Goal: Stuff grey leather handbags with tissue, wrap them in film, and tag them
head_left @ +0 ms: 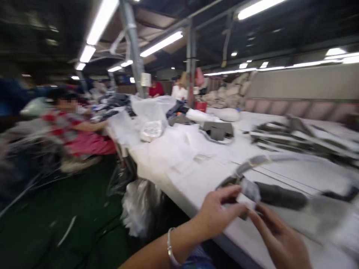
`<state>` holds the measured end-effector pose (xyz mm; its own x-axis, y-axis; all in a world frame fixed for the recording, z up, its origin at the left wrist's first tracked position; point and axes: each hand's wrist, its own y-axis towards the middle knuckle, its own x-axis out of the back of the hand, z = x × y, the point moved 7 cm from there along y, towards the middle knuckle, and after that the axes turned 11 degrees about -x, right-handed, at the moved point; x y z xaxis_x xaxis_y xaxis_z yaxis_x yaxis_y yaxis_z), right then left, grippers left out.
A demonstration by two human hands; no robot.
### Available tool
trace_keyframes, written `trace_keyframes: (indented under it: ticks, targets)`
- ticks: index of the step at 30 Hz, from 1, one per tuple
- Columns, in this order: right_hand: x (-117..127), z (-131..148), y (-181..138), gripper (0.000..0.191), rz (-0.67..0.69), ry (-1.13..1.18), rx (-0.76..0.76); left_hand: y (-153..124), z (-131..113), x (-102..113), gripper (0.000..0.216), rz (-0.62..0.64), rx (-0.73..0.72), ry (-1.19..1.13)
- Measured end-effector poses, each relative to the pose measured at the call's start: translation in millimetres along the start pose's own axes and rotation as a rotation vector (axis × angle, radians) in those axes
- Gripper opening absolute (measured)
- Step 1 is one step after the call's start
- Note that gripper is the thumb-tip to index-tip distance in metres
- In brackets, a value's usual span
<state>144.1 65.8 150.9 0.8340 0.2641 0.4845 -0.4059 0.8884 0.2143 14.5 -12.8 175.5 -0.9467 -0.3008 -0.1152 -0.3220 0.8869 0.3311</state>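
Note:
Over the near edge of a long white table (157,175), both of my hands work close together. My left hand (217,213), with a bangle at the wrist, pinches a small white piece (246,201) that looks like a label or paper. My right hand (280,235) meets its lower right corner with thumb and fingers. Blur hides the piece's details. Just beyond lies a dark grey rolled fabric piece (280,196), with clear plastic (249,188) at its left end. A long grey strip (260,160) curves around behind it.
Strips of dark fabric (294,134) lie at the right. Farther back are a folded grey piece (217,130), white sheeting (174,145) and a plastic-wrapped packet (151,130). A plastic bag (141,207) hangs below the table edge. A person in red (75,130) sits at the left.

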Motion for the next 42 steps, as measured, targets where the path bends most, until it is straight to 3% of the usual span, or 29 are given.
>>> trace_keyframes:
  ticks: [3, 6, 12, 16, 19, 21, 23, 25, 28, 32, 39, 42]
  targets:
    - [13, -12, -5, 0.036, 0.054, 0.163, -0.143, 14, 11, -7, 0.052, 0.057, 0.024, -0.121]
    - [16, -11, 0, 0.037, 0.061, 0.295, -0.167, 22, 24, -13, 0.052, 0.114, 0.078, -0.127]
    - [28, -17, -4, 0.036, -0.022, 0.318, -0.239, 25, 33, -24, 0.051, 0.233, -0.034, 0.163]
    - [25, -20, -3, 0.035, 0.057, 0.552, -0.307, 44, 2, -20, 0.031, 0.31, -0.299, 0.474]
    - [28, -23, 6, 0.036, -0.005, 0.723, -0.338, 79, -43, -9, 0.025, 0.197, -0.536, 0.637]
    - [31, -24, 18, 0.037, -0.053, 0.817, -0.349, 112, -61, -9, 0.033, 0.18, -0.586, 0.687]
    - [33, -23, 34, 0.038, -0.089, 0.901, -0.353, 148, -61, -21, 0.041, 0.304, -0.524, 0.682]
    - [36, -20, 53, 0.04, -0.119, 0.958, -0.344, 177, -47, -38, 0.044, 0.478, -0.369, 0.616]
    - [40, -16, 77, 0.042, -0.167, 1.02, -0.341, 199, -32, -61, 0.045, 0.647, -0.251, 0.544]
    - [41, -7, 93, 0.044, -0.177, 1.085, -0.309, 204, -28, -74, 0.045, 0.698, -0.205, 0.471]
    - [40, 9, 94, 0.043, -0.2, 1.21, -0.226, 206, -34, -72, 0.049, 0.676, -0.17, 0.418]
    - [37, 12, 96, 0.044, -0.186, 1.272, -0.229, 201, -31, -74, 0.052, 0.777, -0.109, 0.418]
